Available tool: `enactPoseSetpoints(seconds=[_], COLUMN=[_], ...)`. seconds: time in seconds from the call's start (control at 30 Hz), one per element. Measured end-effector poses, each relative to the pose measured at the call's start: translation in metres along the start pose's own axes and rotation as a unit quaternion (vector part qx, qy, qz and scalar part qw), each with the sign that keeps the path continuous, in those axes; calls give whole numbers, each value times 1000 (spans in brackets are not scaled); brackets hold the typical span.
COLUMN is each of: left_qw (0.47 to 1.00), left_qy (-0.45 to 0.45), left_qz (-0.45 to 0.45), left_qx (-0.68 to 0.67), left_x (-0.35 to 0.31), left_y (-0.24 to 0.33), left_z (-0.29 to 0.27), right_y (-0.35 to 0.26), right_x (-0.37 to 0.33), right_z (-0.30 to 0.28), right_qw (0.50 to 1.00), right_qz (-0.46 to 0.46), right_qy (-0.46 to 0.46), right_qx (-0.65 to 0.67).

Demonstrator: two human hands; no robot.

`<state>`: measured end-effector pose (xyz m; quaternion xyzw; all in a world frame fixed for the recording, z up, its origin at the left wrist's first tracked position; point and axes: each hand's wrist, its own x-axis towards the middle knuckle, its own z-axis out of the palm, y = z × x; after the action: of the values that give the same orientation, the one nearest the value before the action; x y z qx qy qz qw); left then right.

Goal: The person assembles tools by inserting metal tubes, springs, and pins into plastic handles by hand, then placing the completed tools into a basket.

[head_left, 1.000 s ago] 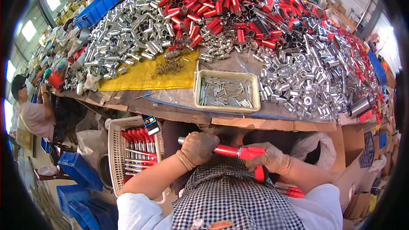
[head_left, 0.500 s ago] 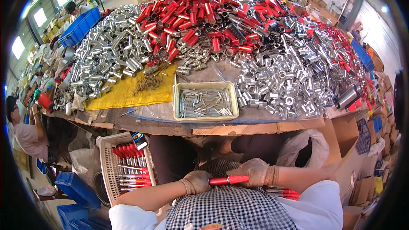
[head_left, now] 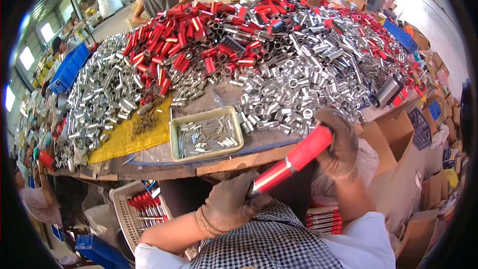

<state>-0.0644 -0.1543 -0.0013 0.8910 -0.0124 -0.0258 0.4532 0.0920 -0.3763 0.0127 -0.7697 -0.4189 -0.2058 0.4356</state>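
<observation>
A red metal tube with a silver ring round its middle slants up to the right in front of my checked apron. My left hand, in a dirty work glove, is closed round its lower end. At the upper end my gloved right hand grips it, the fingers curled over the tip. Beyond the tube, on the table, a cream tray holds small metal pins. Below the table edge stands a white basket of red-and-silver pieces. More red-and-silver pieces lie stacked beside my right forearm.
Large heaps of silver fittings and red tubes cover the table. A yellow cloth with springs lies at left. Blue bins and cardboard boxes stand around. A co-worker sits across the table.
Both hands have raised the red tube from my lap toward the table edge, its right end now tilted up. The view has turned, so the table appears shifted left.
</observation>
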Motion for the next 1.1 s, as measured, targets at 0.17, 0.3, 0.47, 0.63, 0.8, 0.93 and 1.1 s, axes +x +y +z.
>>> enactPoseSetpoints(seconds=[0.17, 0.3, 0.47, 0.63, 0.8, 0.93, 1.1], left_qw=[994, 979, 978, 980, 998, 987, 987], left_qy=[-52, -81, -115, -85, -36, -90, -136], left_qz=[-40, -84, -137, -156, -3, -90, -85], left_qx=[-84, -167, -109, -84, -44, -100, -12], left_x=[5, 14, 15, 13, 25, 20, 2], left_y=[-60, -109, -58, -59, -103, -79, -78], left_z=[35, 74, 39, 34, 66, 48, 38], right_y=[4, 42, 30, 16, 58, 50, 43], right_x=[-30, -60, -35, -25, -40, -40, -21], right_z=[23, 45, 26, 24, 54, 43, 27], right_qw=[963, 941, 947, 952, 949, 960, 782], right_qz=[1, 50, 34, -31, -34, 45, 285], right_qy=[-141, -216, -233, -187, -244, -263, -504], right_qx=[-230, -257, -219, -242, -199, -81, 230])
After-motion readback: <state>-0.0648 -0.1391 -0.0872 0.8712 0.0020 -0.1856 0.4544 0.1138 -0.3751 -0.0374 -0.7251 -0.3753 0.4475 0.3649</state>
